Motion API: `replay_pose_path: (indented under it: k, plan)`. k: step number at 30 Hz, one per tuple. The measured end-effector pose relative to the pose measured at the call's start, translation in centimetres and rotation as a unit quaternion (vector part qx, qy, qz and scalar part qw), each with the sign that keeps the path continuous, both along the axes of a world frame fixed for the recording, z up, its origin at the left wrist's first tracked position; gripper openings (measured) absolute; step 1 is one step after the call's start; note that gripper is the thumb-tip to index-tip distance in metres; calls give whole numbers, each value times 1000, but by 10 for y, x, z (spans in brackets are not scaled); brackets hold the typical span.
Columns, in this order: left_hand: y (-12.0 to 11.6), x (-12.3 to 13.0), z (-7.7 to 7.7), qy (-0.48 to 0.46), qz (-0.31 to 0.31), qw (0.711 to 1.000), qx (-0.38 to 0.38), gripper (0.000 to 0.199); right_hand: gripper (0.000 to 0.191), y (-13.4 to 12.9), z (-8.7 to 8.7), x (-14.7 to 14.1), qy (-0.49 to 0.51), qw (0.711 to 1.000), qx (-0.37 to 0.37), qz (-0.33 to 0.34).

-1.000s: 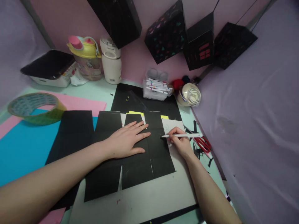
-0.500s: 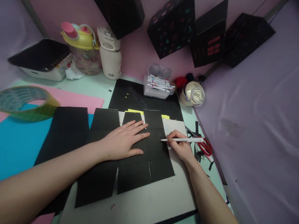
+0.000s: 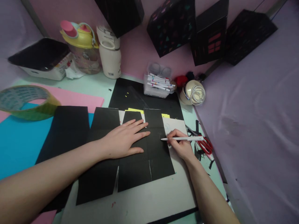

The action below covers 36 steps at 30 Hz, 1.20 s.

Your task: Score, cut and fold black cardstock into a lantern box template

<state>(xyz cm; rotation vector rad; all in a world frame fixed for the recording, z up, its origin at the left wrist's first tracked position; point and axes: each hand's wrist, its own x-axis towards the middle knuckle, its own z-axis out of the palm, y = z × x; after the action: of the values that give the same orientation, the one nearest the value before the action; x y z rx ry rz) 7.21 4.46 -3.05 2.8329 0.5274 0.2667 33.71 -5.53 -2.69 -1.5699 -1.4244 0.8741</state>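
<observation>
My left hand [image 3: 127, 138] lies flat with spread fingers on a sheet of black paper [image 3: 133, 174] that is cut into several flaps. In my right hand [image 3: 181, 144] is a slim white pen [image 3: 184, 139], its tip on or just over the right-hand flap. A faint light mark shows near that tip. Under the black paper lies a pale board [image 3: 151, 202], with some blue scribble near its upper right corner. Another black piece [image 3: 67, 130] lies to the left, partly beneath my left forearm.
Red-handled scissors [image 3: 205, 144] and black paper scraps lie on the right. A roll of tape [image 3: 30, 105] stands on blue paper [image 3: 21, 140] at left. A box of markers [image 3: 158, 84], a white bottle [image 3: 111, 57] and a round container [image 3: 193, 93] stand behind. Black paper boxes [image 3: 173, 28] hang above.
The pen tip has barely moved on the right-hand flap, and a faint light mark shows more clearly beside it. My left hand stays put on the paper.
</observation>
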Motion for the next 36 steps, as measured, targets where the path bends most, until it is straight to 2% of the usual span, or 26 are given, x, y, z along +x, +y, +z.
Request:
replay_pose_path:
  k: [23,36]
  plan:
    - [0,1,1,0,-1,1000,-12,66,11,0,6,-3,-14,1000,-1,11]
    - [0,0,-1,-4,-2,1000,-11,66,12,1,2,-2,-24,999,9,-23]
